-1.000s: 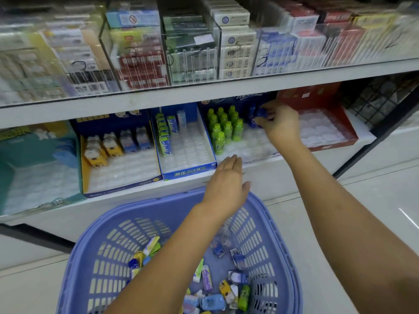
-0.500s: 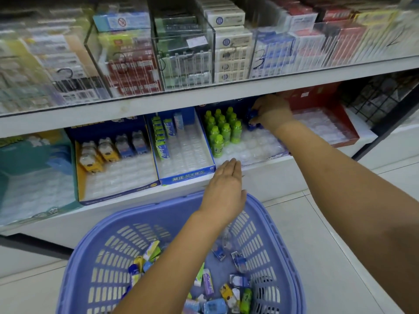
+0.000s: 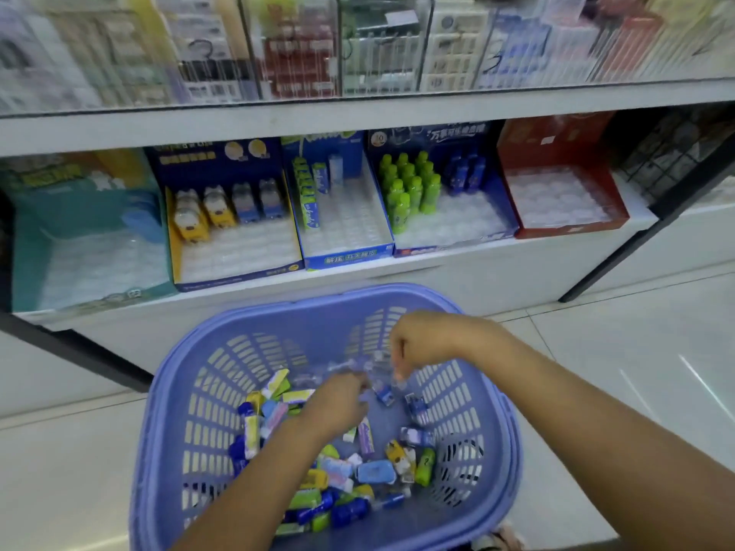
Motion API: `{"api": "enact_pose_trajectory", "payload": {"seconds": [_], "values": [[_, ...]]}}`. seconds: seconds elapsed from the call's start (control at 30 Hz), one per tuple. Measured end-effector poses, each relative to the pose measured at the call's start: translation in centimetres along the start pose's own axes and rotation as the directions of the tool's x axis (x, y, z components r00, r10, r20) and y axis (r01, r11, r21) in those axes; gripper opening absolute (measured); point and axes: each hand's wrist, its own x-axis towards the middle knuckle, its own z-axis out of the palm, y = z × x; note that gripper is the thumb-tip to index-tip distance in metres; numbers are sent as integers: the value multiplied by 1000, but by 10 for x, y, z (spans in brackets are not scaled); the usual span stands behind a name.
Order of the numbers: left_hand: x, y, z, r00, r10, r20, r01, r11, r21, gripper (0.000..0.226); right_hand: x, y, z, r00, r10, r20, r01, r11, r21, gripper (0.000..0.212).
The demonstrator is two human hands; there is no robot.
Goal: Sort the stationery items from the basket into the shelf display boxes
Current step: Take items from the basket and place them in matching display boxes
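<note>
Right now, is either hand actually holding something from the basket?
It cannot be told. Both the left hand and right hand reach into the purple slotted plastic basket among clear wrapped items, fingers curled and blurred.

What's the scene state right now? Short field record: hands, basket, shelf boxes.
left hand: inside the basket, among the loose items; grasp not clear
right hand: over the basket's far side, fingers curled down; whether it holds anything cannot be told
basket: purple, on the floor, many small mixed items at its bottom
green bottles: upright, grouped at left of the dark blue box
red box: no items visible in it
yellow items: left rows of their box
</note>
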Motion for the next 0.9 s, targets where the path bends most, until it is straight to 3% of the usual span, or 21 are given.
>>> {"api": "enact_pose_trajectory", "payload": {"seconds": [0.07,0.13,0.27,0.37,0.47,0.63,0.73,0.83,0.9], "values": [[-12,-28,26,977,-77,198,67,996,58,53,24,1,52,985,105,138,-96,993,-66,52],[-23,-50,43,934,-136,330,115,990,85,73,42,11,92,967,180,180,-175,984,-45,70],[-30,-70,52,855,-181,486,104,978,181,90,62,29,131,951,280,134,-278,960,-40,74],[-30,-72,54,857,-168,487,74,976,206,92,70,34,150,955,285,80,-264,942,-206,102],[-28,-75,56,855,-166,492,75,977,198,83,77,37,163,953,301,15,-287,922,-259,99],[-25,-74,66,902,-91,421,-1,977,213,67,88,36,166,934,353,45,-338,920,-199,96],[-23,-74,73,916,-62,396,-12,983,181,66,87,38,173,940,334,75,-291,896,-336,101],[-22,-76,75,915,-66,399,2,987,158,64,82,34,189,950,299,95,-214,838,-502,90],[-22,-76,75,916,-68,395,8,988,152,64,83,33,196,950,296,103,-204,833,-514,83]]}}
